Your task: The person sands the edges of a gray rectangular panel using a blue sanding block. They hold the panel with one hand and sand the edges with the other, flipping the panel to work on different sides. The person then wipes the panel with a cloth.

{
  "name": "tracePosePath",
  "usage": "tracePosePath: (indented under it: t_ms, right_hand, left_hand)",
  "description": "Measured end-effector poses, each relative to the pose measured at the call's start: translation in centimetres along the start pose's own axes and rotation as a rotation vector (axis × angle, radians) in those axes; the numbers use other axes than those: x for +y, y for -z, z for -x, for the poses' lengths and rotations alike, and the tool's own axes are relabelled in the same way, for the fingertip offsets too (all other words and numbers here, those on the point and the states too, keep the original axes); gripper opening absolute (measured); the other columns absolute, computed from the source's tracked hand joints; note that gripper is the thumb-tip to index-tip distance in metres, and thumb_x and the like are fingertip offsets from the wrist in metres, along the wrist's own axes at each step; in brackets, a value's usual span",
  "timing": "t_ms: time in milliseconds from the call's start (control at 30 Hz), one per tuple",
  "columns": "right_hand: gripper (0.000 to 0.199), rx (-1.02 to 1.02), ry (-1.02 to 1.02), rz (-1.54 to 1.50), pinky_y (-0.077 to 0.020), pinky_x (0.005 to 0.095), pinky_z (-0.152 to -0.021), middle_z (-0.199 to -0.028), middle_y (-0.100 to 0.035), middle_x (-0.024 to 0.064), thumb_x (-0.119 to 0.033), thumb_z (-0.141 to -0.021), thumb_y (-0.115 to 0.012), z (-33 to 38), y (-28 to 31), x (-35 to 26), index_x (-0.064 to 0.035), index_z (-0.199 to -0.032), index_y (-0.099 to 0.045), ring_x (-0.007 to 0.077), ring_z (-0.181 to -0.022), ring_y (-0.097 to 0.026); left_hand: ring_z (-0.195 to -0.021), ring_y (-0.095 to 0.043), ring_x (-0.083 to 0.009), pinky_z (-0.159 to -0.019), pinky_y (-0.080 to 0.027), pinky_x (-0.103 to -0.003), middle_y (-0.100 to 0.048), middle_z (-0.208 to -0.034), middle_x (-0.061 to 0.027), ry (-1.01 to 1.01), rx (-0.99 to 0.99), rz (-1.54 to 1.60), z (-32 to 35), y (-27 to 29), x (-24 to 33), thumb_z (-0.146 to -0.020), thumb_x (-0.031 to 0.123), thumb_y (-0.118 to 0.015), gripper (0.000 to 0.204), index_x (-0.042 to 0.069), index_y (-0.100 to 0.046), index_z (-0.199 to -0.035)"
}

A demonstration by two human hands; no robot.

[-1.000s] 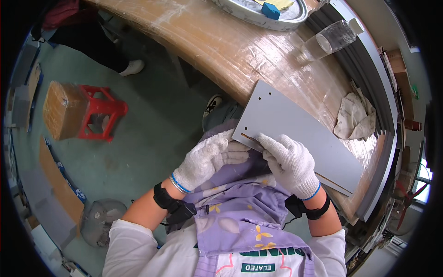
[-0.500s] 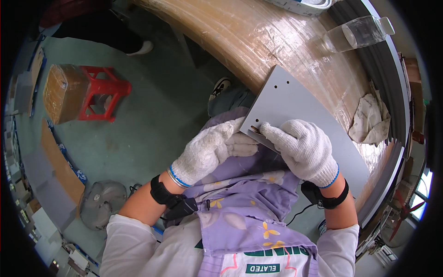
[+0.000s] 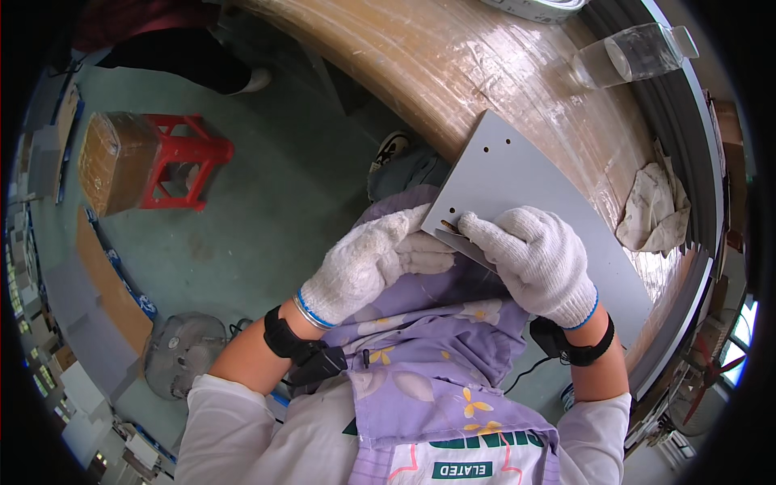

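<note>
Since a second ago the right hand [image 3: 537,263] has edged toward the left corner of the grey board [image 3: 525,178] and lies further over its face. Over on my left, a tape-wrapped box [image 3: 121,166] sits against a red stool [image 3: 212,152] on the green floor [image 3: 267,178]. Then comes the left hand, [image 3: 364,263] gloved in white, fingers nearly straight and close together at the board's corner; whether they pinch it, I can't tell. The board lies tilted across the edge of the film-covered table, [image 3: 388,56] its corner reaching out past it. Beside the slot [image 3: 447,225] near that corner rests the right forefinger, the other fingers curled; I can't make out anything inside them. Farther right are a clear bottle [image 3: 638,55] and a crumpled cloth [image 3: 656,212].
</note>
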State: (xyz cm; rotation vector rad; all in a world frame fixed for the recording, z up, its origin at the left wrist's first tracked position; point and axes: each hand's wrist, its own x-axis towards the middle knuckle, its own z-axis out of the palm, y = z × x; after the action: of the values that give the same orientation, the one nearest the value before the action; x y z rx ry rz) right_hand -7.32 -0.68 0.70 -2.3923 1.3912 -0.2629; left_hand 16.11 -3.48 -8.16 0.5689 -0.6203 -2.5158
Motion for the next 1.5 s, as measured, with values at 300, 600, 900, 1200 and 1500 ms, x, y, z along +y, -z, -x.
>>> tracePosePath:
  t_ms: [300,600,900,1200,1500]
  right_hand:
    - [0.049,0.023,-0.092,-0.097,-0.0505,0.0366,-0.063,-0.082,-0.059,0.0073,-0.001,-0.068,-0.063,0.1,0.1,-0.1,-0.0117,-0.116,-0.065,0.0283,-0.076,-0.063]
    - [0.04,0.386,-0.384,-0.313,-0.0486,0.03,-0.069,-0.081,-0.056,0.0085,0.011,-0.078,-0.057,2.0,-0.3,-0.4,-0.003,-0.115,-0.065,0.0222,-0.072,-0.058]
    - [0.038,0.512,-0.523,-0.338,-0.0462,0.0258,-0.076,-0.085,-0.055,0.006,0.012,-0.083,-0.053,4.3,-0.9,-0.5,-0.0005,-0.118,-0.063,0.0156,-0.078,-0.055]
    - [0.034,0.656,-0.817,-0.46,-0.045,0.0254,-0.089,-0.101,-0.063,0.0054,0.006,-0.089,-0.052,7.5,-1.2,-0.2,-0.0009,-0.121,-0.062,0.0122,-0.094,-0.058]
    - [0.032,0.94,-1.207,-0.636,-0.0397,0.0186,-0.056,-0.082,-0.056,-0.0026,-0.012,-0.097,-0.053,13.4,-0.4,1.0,-0.0025,-0.127,-0.059,0.0021,-0.065,-0.047]
  left_hand:
    - [-0.115,-0.059,-0.0278,-0.103,-0.045,-0.041,-0.056,-0.128,-0.0232,-0.094,0.073,-0.181,-0.2,-0.7,0.1,-0.093,0.049,-0.058,0.081,-0.01,-0.032,-0.142]
    - [-0.082,-0.059,-0.0046,-0.074,-0.051,-0.022,-0.066,-0.095,-0.0033,-0.179,0.319,-0.499,-1.6,-2.4,1.4,-0.097,0.018,-0.062,0.029,0.0,-0.057,-0.119]
    - [-0.083,-0.061,-0.0121,-0.086,-0.049,-0.029,-0.065,-0.088,-0.0068,-0.352,0.474,-0.713,-0.7,-1.1,2.1,-0.094,0.028,-0.066,0.04,-0.002,-0.055,-0.118]
    - [-0.081,-0.064,-0.0109,-0.077,-0.054,-0.027,-0.067,-0.094,-0.0073,-0.187,0.494,-0.736,-1.2,-0.6,2.9,-0.101,0.022,-0.053,0.033,-0.003,-0.055,-0.123]
    - [-0.139,-0.033,-0.0413,-0.115,-0.028,-0.047,-0.044,-0.146,-0.0205,-0.813,0.388,-2.013,-2.3,-4.4,4.6,-0.093,0.03,-0.064,0.056,0.003,-0.049,-0.139]
